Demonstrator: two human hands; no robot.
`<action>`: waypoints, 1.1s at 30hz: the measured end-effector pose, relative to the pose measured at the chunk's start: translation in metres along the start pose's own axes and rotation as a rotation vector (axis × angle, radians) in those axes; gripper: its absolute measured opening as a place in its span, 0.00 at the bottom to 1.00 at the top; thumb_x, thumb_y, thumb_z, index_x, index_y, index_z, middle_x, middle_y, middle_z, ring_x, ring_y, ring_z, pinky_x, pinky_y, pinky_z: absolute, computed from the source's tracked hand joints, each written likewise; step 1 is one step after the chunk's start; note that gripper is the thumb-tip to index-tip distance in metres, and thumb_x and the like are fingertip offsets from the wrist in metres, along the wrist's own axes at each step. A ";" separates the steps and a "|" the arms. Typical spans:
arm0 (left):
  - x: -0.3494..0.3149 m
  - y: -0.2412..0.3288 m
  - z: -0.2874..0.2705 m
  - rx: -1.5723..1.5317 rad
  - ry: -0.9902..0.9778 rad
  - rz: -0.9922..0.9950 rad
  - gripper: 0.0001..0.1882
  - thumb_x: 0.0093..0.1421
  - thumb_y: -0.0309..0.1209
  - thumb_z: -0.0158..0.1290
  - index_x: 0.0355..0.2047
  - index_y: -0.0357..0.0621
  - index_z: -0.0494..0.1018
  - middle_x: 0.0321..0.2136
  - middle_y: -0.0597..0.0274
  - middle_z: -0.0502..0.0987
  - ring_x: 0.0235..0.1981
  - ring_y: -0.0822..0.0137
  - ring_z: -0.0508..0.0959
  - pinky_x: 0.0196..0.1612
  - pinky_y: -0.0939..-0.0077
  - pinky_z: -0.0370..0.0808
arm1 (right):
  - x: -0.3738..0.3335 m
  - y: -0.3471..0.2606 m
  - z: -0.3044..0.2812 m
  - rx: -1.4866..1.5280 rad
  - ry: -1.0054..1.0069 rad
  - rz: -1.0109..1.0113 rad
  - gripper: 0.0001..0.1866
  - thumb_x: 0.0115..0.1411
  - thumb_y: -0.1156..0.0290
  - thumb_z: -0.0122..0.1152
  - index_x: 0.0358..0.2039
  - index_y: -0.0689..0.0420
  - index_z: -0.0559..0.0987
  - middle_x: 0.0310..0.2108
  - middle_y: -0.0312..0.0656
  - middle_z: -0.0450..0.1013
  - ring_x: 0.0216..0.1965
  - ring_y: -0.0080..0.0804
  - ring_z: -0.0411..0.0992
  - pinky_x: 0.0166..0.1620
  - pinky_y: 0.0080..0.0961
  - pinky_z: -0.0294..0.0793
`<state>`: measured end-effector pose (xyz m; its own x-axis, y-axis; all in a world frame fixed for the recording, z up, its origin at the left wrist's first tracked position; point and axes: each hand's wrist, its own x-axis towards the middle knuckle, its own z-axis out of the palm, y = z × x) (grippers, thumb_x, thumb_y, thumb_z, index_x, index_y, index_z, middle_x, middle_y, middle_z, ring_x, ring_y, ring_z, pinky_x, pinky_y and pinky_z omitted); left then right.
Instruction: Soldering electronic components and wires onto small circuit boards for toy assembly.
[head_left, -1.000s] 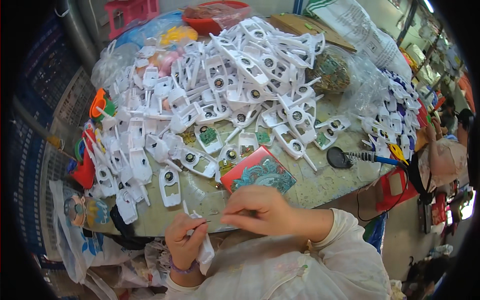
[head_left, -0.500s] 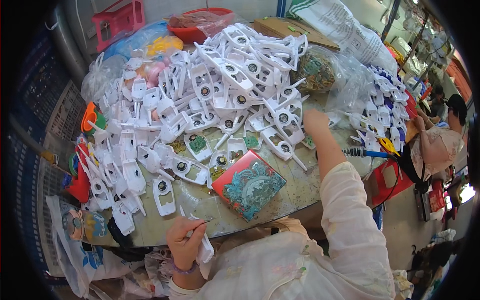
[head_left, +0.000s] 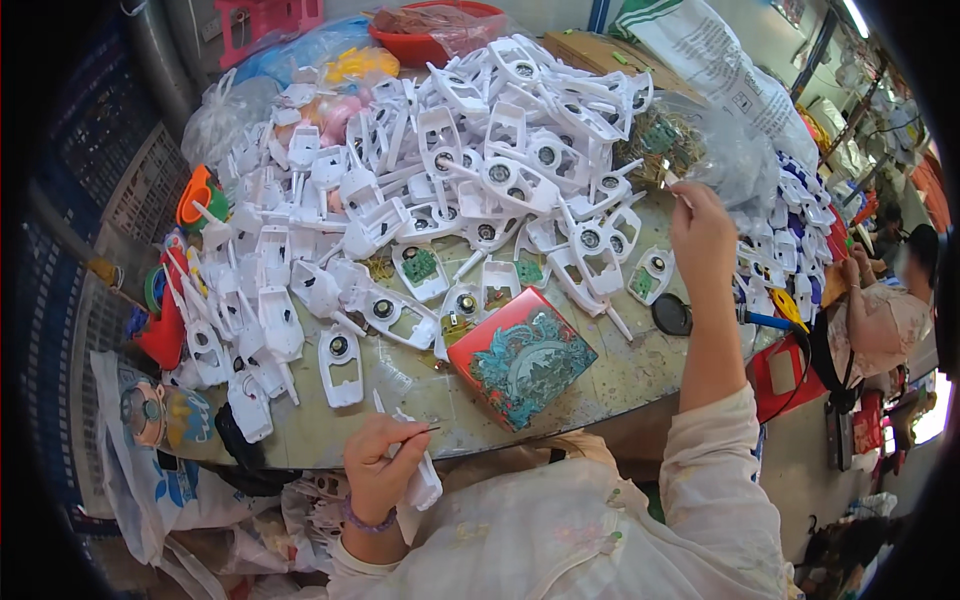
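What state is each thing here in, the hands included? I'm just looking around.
Left hand: fingers closed on a white casing and a thin dark piece
Right hand: fingers pinched, contents too small to tell
Heaped casings: jumbled, many open-faced
Patterned red box: set askew, seemingly shut
Green circuit board: inside an open casing
Red basin: partly draped in clear plastic
Clear plastic bag: crumpled
Purple bracelet: worn on left wrist

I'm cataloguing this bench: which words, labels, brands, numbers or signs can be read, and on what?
None that I can quote.
White plastic-looking sack with green stripes: dark print, too small to read reliably.
Whitish plastic bag with a blue motif, lower left: no clear words.
Red rectangular box with a teal ornamental top: no lettering I can make out.
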<state>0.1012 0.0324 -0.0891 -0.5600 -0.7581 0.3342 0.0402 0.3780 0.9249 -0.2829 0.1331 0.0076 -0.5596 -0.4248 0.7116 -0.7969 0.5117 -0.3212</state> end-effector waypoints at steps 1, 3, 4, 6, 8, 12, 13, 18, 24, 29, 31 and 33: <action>-0.001 0.000 0.000 -0.004 -0.001 0.003 0.06 0.49 0.20 0.60 0.30 0.39 0.79 0.21 0.64 0.75 0.24 0.69 0.72 0.28 0.78 0.65 | -0.002 -0.012 -0.008 0.007 -0.005 -0.004 0.07 0.56 0.76 0.53 0.35 0.55 0.78 0.37 0.46 0.75 0.35 0.47 0.74 0.37 0.34 0.74; -0.001 0.001 -0.001 -0.005 0.000 0.000 0.06 0.49 0.20 0.60 0.30 0.39 0.79 0.21 0.64 0.75 0.23 0.70 0.71 0.28 0.78 0.65 | -0.008 -0.032 -0.024 0.233 0.100 -0.219 0.08 0.53 0.82 0.56 0.34 0.59 0.79 0.39 0.46 0.76 0.36 0.42 0.76 0.40 0.27 0.74; -0.001 0.002 -0.001 -0.013 -0.002 0.001 0.06 0.49 0.20 0.60 0.30 0.39 0.79 0.21 0.64 0.75 0.23 0.70 0.71 0.28 0.78 0.65 | -0.013 -0.044 -0.035 0.314 0.068 -0.227 0.09 0.52 0.84 0.56 0.34 0.60 0.79 0.39 0.45 0.76 0.37 0.39 0.76 0.40 0.25 0.74; 0.000 0.004 -0.001 0.005 -0.003 0.014 0.07 0.49 0.20 0.60 0.30 0.39 0.79 0.21 0.63 0.75 0.23 0.70 0.72 0.28 0.78 0.66 | -0.024 -0.057 -0.049 0.513 -0.011 -0.256 0.11 0.51 0.87 0.55 0.33 0.61 0.80 0.39 0.46 0.76 0.39 0.32 0.75 0.41 0.22 0.72; 0.001 0.007 -0.001 0.023 0.001 0.024 0.07 0.50 0.20 0.60 0.31 0.39 0.79 0.21 0.63 0.76 0.24 0.70 0.73 0.29 0.78 0.66 | -0.037 -0.056 -0.054 0.680 -0.141 -0.326 0.11 0.50 0.88 0.56 0.33 0.62 0.80 0.40 0.46 0.76 0.39 0.31 0.75 0.41 0.21 0.72; 0.001 0.012 0.003 -0.035 -0.039 0.003 0.07 0.50 0.20 0.59 0.31 0.40 0.79 0.23 0.62 0.77 0.26 0.70 0.75 0.30 0.79 0.69 | -0.066 -0.046 -0.055 1.172 -0.454 -0.216 0.13 0.46 0.90 0.57 0.31 0.60 0.82 0.41 0.50 0.75 0.41 0.35 0.75 0.43 0.24 0.71; 0.000 0.014 0.003 -0.057 -0.064 -0.007 0.07 0.50 0.20 0.59 0.31 0.40 0.79 0.24 0.62 0.77 0.26 0.70 0.75 0.31 0.79 0.70 | -0.070 -0.043 -0.051 1.226 -0.506 -0.201 0.13 0.46 0.89 0.57 0.31 0.60 0.82 0.42 0.50 0.75 0.42 0.35 0.74 0.43 0.25 0.71; -0.002 0.014 0.007 -0.050 -0.121 -0.045 0.07 0.51 0.21 0.59 0.32 0.40 0.79 0.25 0.62 0.78 0.26 0.70 0.75 0.30 0.78 0.69 | -0.084 -0.021 -0.007 1.428 -0.848 0.061 0.10 0.48 0.86 0.58 0.31 0.60 0.82 0.42 0.48 0.75 0.42 0.31 0.73 0.44 0.24 0.71; 0.005 0.020 0.021 -0.040 -0.184 -0.050 0.06 0.51 0.22 0.59 0.32 0.39 0.79 0.24 0.62 0.77 0.25 0.70 0.75 0.30 0.78 0.69 | -0.081 -0.016 0.027 1.402 -0.966 -0.051 0.10 0.50 0.83 0.60 0.34 0.61 0.82 0.42 0.45 0.76 0.47 0.31 0.72 0.50 0.27 0.68; 0.011 0.020 0.028 0.010 -0.237 -0.002 0.07 0.50 0.21 0.60 0.32 0.39 0.79 0.25 0.61 0.77 0.25 0.69 0.75 0.30 0.78 0.69 | -0.092 -0.028 0.015 1.171 -0.484 -0.009 0.17 0.47 0.79 0.65 0.40 0.59 0.79 0.44 0.44 0.75 0.52 0.35 0.68 0.55 0.31 0.64; 0.009 0.019 0.029 -0.003 -0.222 -0.027 0.08 0.50 0.21 0.60 0.32 0.39 0.79 0.25 0.60 0.78 0.26 0.69 0.76 0.30 0.77 0.70 | -0.110 -0.018 0.000 0.937 -0.184 -0.176 0.17 0.44 0.78 0.67 0.37 0.57 0.78 0.38 0.42 0.75 0.40 0.36 0.71 0.45 0.30 0.69; 0.009 0.015 0.030 -0.009 -0.208 -0.032 0.08 0.50 0.20 0.60 0.32 0.38 0.79 0.25 0.60 0.78 0.26 0.69 0.76 0.31 0.77 0.70 | -0.133 -0.020 -0.016 0.760 -0.040 -0.394 0.16 0.41 0.76 0.71 0.32 0.55 0.77 0.32 0.38 0.72 0.29 0.35 0.69 0.32 0.28 0.69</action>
<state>0.0717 0.0477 -0.0775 -0.7198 -0.6432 0.2612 0.0269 0.3502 0.9363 -0.1884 0.1914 -0.0707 -0.2064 -0.4997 0.8412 -0.8632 -0.3118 -0.3970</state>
